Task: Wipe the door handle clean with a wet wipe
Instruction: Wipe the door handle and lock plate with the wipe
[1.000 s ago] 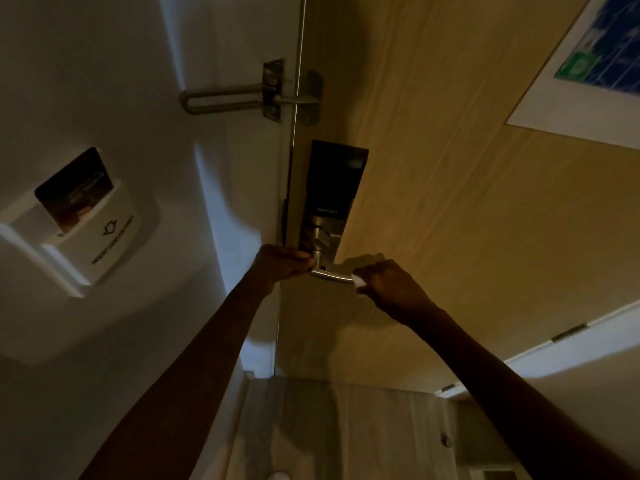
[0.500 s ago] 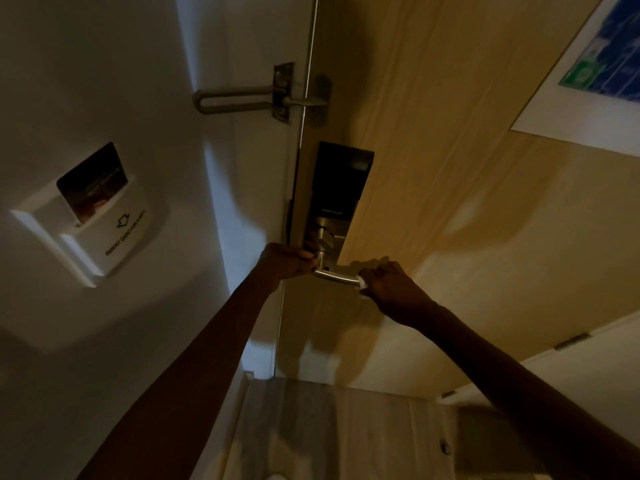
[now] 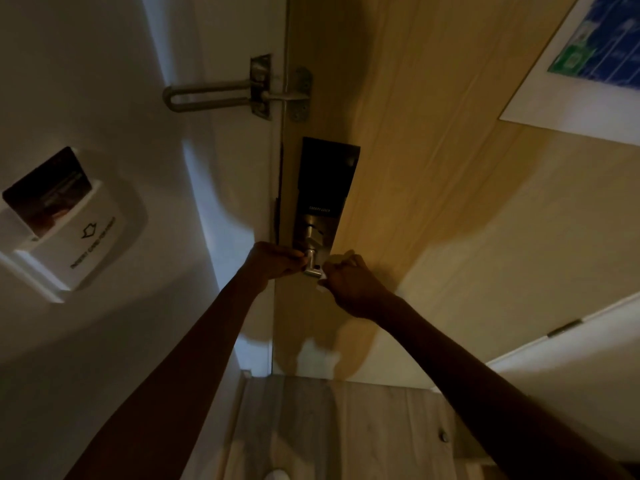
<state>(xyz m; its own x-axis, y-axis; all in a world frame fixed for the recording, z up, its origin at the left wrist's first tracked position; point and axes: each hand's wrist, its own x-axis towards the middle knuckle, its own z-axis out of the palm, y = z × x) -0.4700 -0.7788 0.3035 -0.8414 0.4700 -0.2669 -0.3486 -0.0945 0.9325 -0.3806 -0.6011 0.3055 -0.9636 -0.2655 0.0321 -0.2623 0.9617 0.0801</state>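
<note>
A silver lever door handle juts from a black lock plate on the wooden door. My right hand is closed around the handle's outer end, with a white wet wipe bunched between its fingers and the metal. My left hand presses against the handle's base near the door edge, fingers curled; whether it grips the handle is unclear in the dim light. Only a short stretch of handle shows between the two hands.
A metal swing door guard spans the door edge above the lock. A white key-card holder with a dark card in it sits on the left wall. A printed notice hangs on the door's upper right. Wooden floor lies below.
My right hand has slid along the handle toward the lock plate, so less of the lever shows. The left hand has stayed at the base. The view has shifted slightly.
</note>
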